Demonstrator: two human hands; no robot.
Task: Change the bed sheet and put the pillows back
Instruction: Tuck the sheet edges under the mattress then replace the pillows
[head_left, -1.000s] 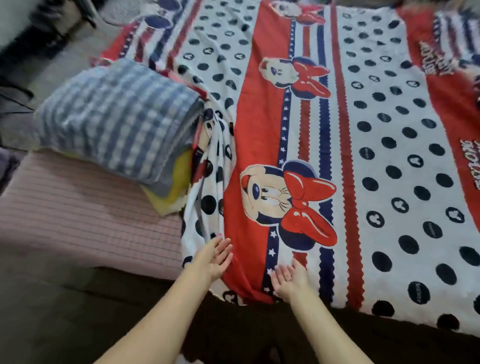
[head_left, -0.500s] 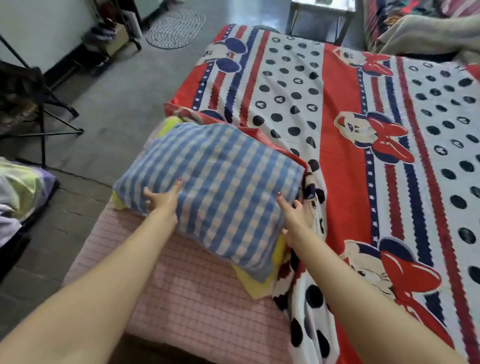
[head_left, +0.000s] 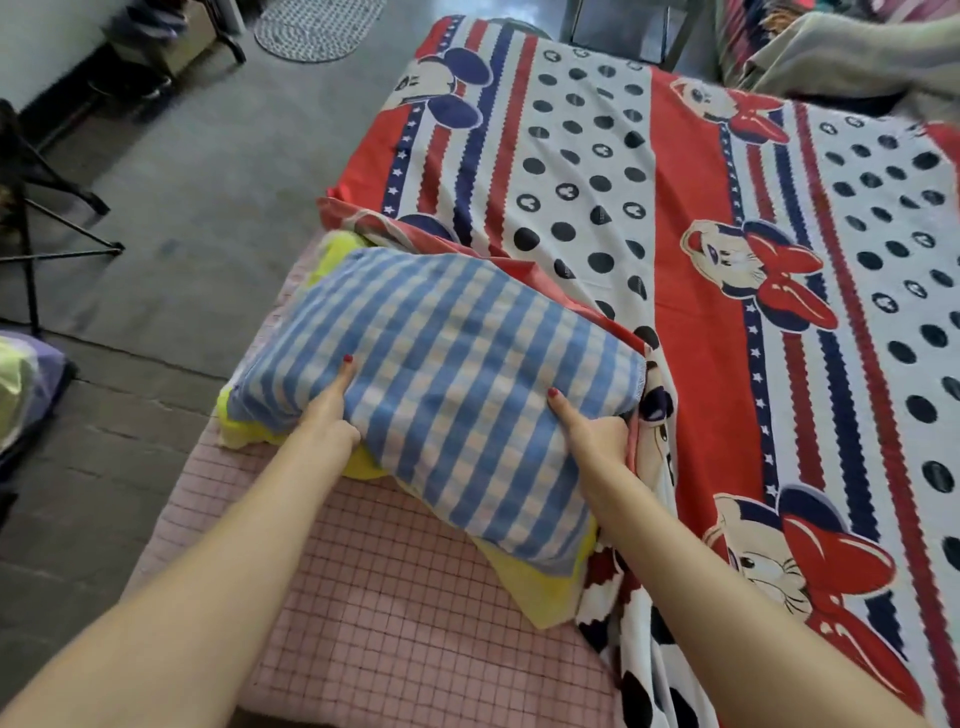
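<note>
A blue-and-white checked pillow (head_left: 447, 374) lies on top of a yellow pillow (head_left: 540, 587) at the left end of the bed. My left hand (head_left: 327, 415) grips its near left edge, thumb on top and fingers underneath. My right hand (head_left: 592, 431) grips its near right edge the same way. A red, white and blue cartoon-print sheet (head_left: 701, 218) covers most of the bed, and its left edge is bunched up against the pillows. The pink checked mattress (head_left: 395, 597) shows bare under and in front of the pillows.
Grey floor (head_left: 208, 171) runs along the left of the bed, with a black folding stand (head_left: 47, 228), a round rug (head_left: 317, 23) at the far end and crumpled bedding (head_left: 21, 395) at the left edge. A beige blanket (head_left: 841, 52) lies beyond the bed's far right.
My hands left the sheet's near edge, went to the checked pillow and took hold of its near edge. The view turned left toward the pillows.
</note>
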